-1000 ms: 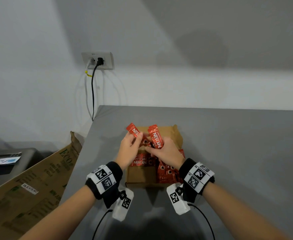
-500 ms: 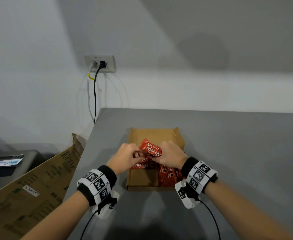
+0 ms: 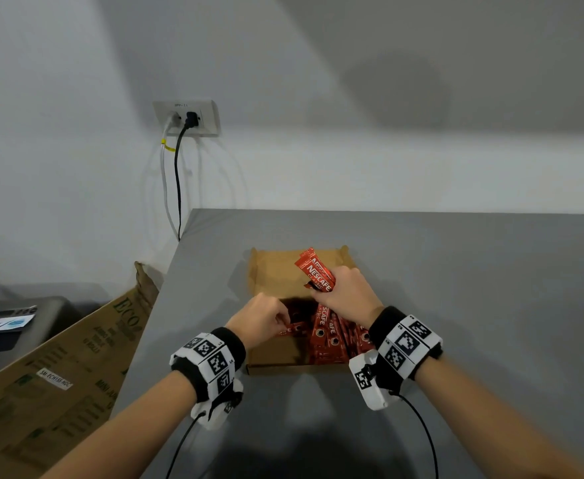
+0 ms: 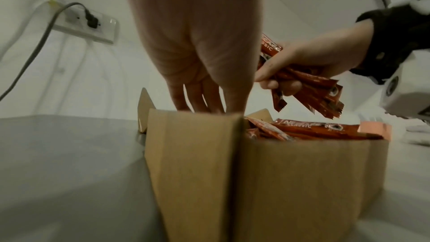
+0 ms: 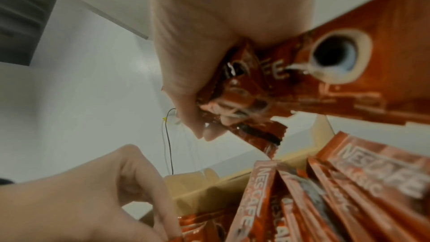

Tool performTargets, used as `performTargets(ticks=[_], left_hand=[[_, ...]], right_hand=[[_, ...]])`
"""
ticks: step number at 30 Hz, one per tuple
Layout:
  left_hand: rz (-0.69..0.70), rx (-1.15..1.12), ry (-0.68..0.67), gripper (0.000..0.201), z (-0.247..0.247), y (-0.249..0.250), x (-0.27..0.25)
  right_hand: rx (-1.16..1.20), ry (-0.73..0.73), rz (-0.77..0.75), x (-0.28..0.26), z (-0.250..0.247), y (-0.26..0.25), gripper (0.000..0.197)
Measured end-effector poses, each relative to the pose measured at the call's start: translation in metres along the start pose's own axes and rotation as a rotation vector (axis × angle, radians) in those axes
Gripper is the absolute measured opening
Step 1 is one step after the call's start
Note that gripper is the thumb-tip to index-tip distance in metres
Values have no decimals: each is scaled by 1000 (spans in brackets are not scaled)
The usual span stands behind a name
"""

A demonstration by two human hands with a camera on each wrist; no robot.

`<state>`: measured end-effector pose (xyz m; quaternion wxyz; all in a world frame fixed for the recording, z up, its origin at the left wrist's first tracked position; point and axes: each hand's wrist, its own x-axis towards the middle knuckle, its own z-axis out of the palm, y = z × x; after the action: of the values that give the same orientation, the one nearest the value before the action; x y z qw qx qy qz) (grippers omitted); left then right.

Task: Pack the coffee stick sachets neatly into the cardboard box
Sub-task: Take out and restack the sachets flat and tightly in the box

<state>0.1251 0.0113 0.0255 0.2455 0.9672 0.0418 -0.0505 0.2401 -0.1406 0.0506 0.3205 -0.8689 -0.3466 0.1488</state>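
Observation:
An open cardboard box (image 3: 272, 275) lies on the grey table (image 3: 456, 288). Several red coffee sachets (image 3: 332, 337) lie in its near right part, seen close in the right wrist view as sachets (image 5: 337, 190). My right hand (image 3: 344, 293) hovers over the box's far right and grips a small bundle of sachets (image 3: 315, 274), the same bundle (image 4: 309, 86) showing in the left wrist view. My left hand (image 3: 266, 318) reaches into the near left of the box. Its curled fingers pinch a sachet (image 3: 288, 329) lying crosswise. In the left wrist view the box wall (image 4: 291, 181) hides the fingertips.
A large flattened carton (image 3: 66, 368) leans off the table's left edge. A wall socket (image 3: 187, 117) with two cables sits behind the table's far left corner. A dark stand with a small packet (image 3: 3, 323) is at far left. Bare table stretches right of the box.
Both hands held sachets up together above the box. The right hand has since carried its bundle toward the far right, and the left hand has dropped into the box's near left.

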Motion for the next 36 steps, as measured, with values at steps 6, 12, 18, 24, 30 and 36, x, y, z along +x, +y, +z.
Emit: performTargets(ticks=[6,12,18,24,30,36], left_hand=[[-21,83,-26,18,8,-6,2],[8,191,27,26,12,-9,1],[10,289,-31,38,12,-8,2],[0,397,-111,55,13,-6,-1],[-65,208,-50,24,10,-1,1],[-4,285,103,16,14,-2,6]], right_hand=[[28,-3,1,0,4,1,20],[48,11,2,0,5,3,19],[62,3,-8,-1,5,3,19],[65,2,0,-1,5,5,17],[74,1,-12,-3,6,3,21],[84,5,-26,-6,2,-3,25]])
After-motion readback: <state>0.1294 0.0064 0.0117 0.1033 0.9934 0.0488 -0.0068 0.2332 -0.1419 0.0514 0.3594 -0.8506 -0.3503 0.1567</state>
